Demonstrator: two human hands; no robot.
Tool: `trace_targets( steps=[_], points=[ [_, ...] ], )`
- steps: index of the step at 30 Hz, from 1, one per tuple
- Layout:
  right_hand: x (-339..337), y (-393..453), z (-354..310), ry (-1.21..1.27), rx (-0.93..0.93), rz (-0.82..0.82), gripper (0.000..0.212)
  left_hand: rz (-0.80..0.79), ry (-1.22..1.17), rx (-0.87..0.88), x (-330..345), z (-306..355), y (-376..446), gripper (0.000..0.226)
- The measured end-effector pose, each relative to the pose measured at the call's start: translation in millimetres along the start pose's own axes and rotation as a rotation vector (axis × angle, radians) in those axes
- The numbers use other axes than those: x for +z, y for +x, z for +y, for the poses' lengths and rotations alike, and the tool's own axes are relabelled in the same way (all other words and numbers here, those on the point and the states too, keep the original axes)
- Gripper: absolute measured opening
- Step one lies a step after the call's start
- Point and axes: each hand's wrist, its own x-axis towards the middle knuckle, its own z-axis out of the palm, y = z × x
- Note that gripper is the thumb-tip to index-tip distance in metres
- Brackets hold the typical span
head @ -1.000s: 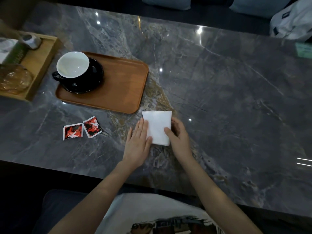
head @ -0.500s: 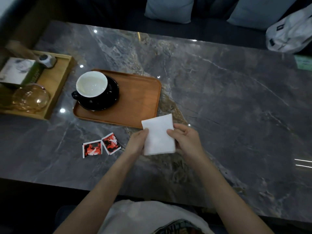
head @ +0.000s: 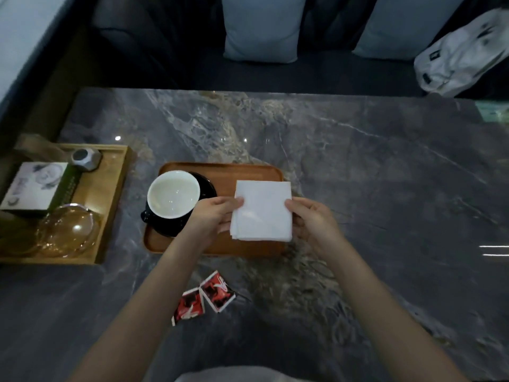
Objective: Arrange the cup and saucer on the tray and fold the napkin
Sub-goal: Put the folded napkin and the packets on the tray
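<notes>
White and folded into a rough square, the napkin (head: 263,210) sits at the centre of the frame, over the right half of the brown wooden tray (head: 225,172). Whether it rests on the tray or is held just above it cannot be told. The left hand (head: 213,219) pinches its left edge between thumb and curled fingers, and the right hand (head: 312,223) pinches its right edge the same way.

On the left half of the same tray stands one cup (head: 173,194), black outside and white inside, with nothing showing in it. It sits on one black saucer (head: 208,186), and its handle points toward the lower left. The left wrist passes just beside the cup.

Below the tray, in the lower middle of the frame, two red and white packets (head: 205,297) lie touching each other on the grey marbled surface (head: 371,175), between the two forearms.

At the left edge of the frame a second, lighter wooden tray (head: 114,205) holds three things: a box (head: 38,188) with a pale printed top, a small grey faceted object (head: 85,158) behind it, and an amber glass bowl (head: 66,230) in front.

Beyond the surface, along the top of the frame, two pale blue cushions (head: 261,26) lean on a dark seat, and one white bag (head: 462,56) lies at the upper right.
</notes>
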Motion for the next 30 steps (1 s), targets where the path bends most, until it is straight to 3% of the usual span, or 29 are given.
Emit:
trace_targets(
  steps=[4, 14, 23, 30],
  points=[
    [7.9, 36.8, -11.6, -0.066, 0.014, 0.061, 0.026, 0.106, 0.121, 0.063, 2.5, 19.8, 27.5, 0.033],
    [24.5, 113.8, -17.1, -0.239, 0.066, 0.164, 0.026, 0.335, 0.465, 0.102, 4.5, 30.4, 98.4, 0.028],
    [28.4, 137.0, -11.2, -0.567, -0.040, 0.217, 0.005, 0.269, 0.817, 0.078, 4.3, 45.5, 124.4, 0.019],
    [31.7, 136.6, -12.3, -0.777, -0.173, 0.263, 0.013, 0.233, 0.886, 0.058, 4.4, 49.9, 127.2, 0.020]
  ],
)
